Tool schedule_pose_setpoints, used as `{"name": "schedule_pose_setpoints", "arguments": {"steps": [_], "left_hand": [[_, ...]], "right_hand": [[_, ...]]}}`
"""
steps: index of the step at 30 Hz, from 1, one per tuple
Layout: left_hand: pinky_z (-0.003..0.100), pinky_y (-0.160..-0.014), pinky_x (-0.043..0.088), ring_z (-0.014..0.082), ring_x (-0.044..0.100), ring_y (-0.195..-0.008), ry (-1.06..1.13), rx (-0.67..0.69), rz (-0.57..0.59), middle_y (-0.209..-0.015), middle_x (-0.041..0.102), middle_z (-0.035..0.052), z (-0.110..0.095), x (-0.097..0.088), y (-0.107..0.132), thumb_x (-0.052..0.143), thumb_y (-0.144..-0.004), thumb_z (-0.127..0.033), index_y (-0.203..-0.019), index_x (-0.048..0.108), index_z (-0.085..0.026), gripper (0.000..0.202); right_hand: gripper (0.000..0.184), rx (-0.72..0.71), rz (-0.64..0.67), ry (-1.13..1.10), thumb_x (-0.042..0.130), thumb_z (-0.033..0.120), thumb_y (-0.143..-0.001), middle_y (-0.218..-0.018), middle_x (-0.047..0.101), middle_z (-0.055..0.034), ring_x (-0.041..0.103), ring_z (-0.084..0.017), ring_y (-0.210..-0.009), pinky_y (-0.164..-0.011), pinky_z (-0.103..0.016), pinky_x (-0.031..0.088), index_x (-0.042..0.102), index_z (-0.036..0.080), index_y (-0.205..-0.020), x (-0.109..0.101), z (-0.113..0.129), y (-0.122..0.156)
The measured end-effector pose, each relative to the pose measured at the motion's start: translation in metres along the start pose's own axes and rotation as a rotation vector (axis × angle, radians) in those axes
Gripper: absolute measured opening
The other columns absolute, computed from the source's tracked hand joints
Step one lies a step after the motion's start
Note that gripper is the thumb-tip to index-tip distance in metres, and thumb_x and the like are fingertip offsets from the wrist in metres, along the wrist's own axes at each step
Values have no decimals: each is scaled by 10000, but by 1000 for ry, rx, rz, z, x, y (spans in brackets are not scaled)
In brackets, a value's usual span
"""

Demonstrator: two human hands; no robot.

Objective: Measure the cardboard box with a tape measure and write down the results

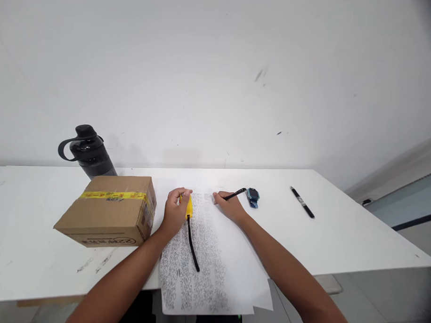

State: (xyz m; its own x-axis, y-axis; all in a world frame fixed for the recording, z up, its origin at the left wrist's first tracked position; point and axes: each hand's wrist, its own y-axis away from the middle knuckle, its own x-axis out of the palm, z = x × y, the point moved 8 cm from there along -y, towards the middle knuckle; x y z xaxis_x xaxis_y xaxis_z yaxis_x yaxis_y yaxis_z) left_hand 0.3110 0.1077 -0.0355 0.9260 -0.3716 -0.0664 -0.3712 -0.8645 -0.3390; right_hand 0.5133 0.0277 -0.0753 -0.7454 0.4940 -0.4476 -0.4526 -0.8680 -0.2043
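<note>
My left hand (175, 209) is closed around a yellow tape measure (189, 209), partly covered by the fingers. Its black wrist strap (192, 245) trails down over a sheet of paper (238, 275). Dense rows of dark handwriting fill the left and middle of that sheet; the right side is blank. A black pen (235, 194) is gripped in my right hand (230, 205), its rear end pointing up and right. That hand rests at the upper part of the paper, and the pen's tip is hidden by the fingers.
A taped cardboard box (107, 209) stands left of my left hand, with a black bottle (92, 152) behind it. A small blue watch (253, 196) lies just beyond my pen. Another black pen (302, 202) lies farther right. The paper overhangs the white table's (340, 246) front edge.
</note>
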Motion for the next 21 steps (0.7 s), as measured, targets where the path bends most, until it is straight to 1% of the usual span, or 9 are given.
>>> {"name": "schedule_pose_setpoints", "arguments": {"steps": [2,5,8,11,14,16,18,21], "left_hand": [[321,-816,482,195,598,-936,82,-99,20,-977,669,87,6,3,0,573,-828,-495,-900,651,-177,335],[260,-616,491,146,582,-736,261,-241,27,-935,656,66,13,8,2,606,-780,-550,-859,606,-175,383],[222,-518,466,114,554,-642,403,-323,8,-884,636,33,17,10,3,634,-745,-571,-831,544,-185,406],[209,-475,446,100,535,-561,429,-351,34,-775,615,2,18,13,4,635,-742,-587,-895,527,-200,430],[207,-462,434,100,530,-510,415,-344,110,-703,608,-12,15,18,5,650,-732,-594,-980,526,-212,472],[209,-470,436,104,536,-504,425,-343,155,-667,603,-20,14,21,7,670,-720,-586,-1015,525,-218,493],[214,-481,442,107,542,-507,440,-356,174,-640,598,-23,14,22,8,685,-710,-578,-994,531,-210,489],[218,-479,446,102,537,-495,441,-387,179,-636,607,-16,15,23,9,693,-703,-570,-910,532,-192,461]], "right_hand": [[389,-3,19,1,499,471,-832,-594,578,-5,527,-158,-640,-620,-270,390,580,190,-575,2,0,0],[394,-16,4,1,501,474,-833,-581,572,-1,528,-158,-631,-626,-274,390,575,193,-566,1,0,0],[390,-1,-56,-27,497,456,-837,-594,587,-5,540,-159,-642,-642,-276,395,560,194,-554,-3,-4,-1],[381,20,-47,-30,504,447,-832,-596,592,-4,539,-155,-638,-639,-271,394,555,194,-552,-3,-7,-2],[384,11,-15,-13,508,456,-827,-581,583,-1,535,-155,-630,-633,-270,396,569,195,-553,-1,-6,-1],[387,8,-30,-17,506,463,-826,-579,580,-3,540,-160,-639,-636,-273,402,575,195,-555,-2,-5,-1],[382,12,-48,-27,507,458,-823,-587,588,-7,547,-163,-648,-643,-275,408,572,194,-555,-3,-4,-1],[367,34,-38,-27,511,436,-818,-591,593,-6,540,-157,-637,-643,-274,406,564,192,-549,-3,-5,-1]]}}
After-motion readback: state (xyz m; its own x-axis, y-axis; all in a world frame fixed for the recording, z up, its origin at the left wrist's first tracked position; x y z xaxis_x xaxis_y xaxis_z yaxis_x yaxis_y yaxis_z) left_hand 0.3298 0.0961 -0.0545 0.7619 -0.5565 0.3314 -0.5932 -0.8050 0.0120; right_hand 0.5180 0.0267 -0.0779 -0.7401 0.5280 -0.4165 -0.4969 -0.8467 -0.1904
